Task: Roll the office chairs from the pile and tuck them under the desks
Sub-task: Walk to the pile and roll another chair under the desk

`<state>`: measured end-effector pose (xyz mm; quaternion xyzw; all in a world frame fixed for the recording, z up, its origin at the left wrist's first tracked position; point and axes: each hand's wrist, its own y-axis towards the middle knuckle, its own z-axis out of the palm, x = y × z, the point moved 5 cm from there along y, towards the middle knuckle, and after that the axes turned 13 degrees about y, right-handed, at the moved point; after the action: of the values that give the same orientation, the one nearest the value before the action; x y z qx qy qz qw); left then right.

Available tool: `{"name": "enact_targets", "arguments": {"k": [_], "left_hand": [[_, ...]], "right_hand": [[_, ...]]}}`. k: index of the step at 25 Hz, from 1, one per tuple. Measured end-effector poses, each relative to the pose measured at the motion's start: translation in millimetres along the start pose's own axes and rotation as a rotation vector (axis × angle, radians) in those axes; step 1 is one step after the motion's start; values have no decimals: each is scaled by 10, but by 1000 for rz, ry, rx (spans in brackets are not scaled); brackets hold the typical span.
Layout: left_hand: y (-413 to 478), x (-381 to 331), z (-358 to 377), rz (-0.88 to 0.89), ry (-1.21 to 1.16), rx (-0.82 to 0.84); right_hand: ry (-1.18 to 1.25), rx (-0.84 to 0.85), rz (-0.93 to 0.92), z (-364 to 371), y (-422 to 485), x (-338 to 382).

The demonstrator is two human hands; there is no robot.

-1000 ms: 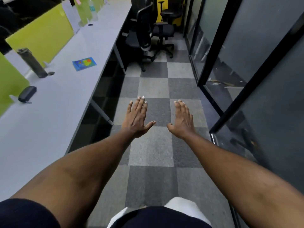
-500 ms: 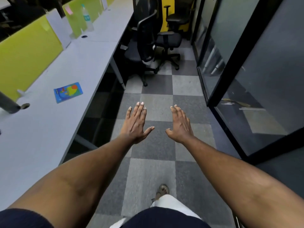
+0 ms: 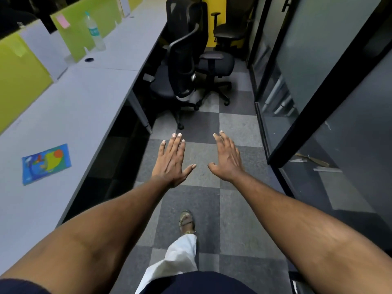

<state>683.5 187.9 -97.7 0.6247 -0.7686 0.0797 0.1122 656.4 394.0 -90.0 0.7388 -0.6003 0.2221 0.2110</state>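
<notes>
Checkered carpet [image 3: 233,230] slips by and the piled office chairs [image 3: 182,60] now stand nearer, with left hand [image 3: 171,160] and right hand [image 3: 228,160] spread empty ahead, likely reaching for one.

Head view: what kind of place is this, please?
Most likely an open-plan office: a long grey desk with green divider panels, black wheeled office chairs grouped at the aisle's end, and glass partition walls on the right.

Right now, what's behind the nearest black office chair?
Behind the nearest chair stands a second black chair, its seat, one armrest and wheeled base showing. A third chair sits farther back by the yellow wall. The nearest backrest hides part of the second chair.
</notes>
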Motion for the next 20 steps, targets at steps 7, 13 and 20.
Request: {"name": "enact_targets", "arguments": {"k": [7, 13, 20], "left_hand": [[2259, 423, 302, 44, -7, 0], [4127, 786, 139, 72, -27, -64], [5842, 1151, 480, -11, 15, -9]], "right_hand": [[-39, 2, 7, -163, 2176, -405], [-29, -47, 51, -450, 3791, -685], [-35, 49, -7, -382, 5661, -1182]]}}
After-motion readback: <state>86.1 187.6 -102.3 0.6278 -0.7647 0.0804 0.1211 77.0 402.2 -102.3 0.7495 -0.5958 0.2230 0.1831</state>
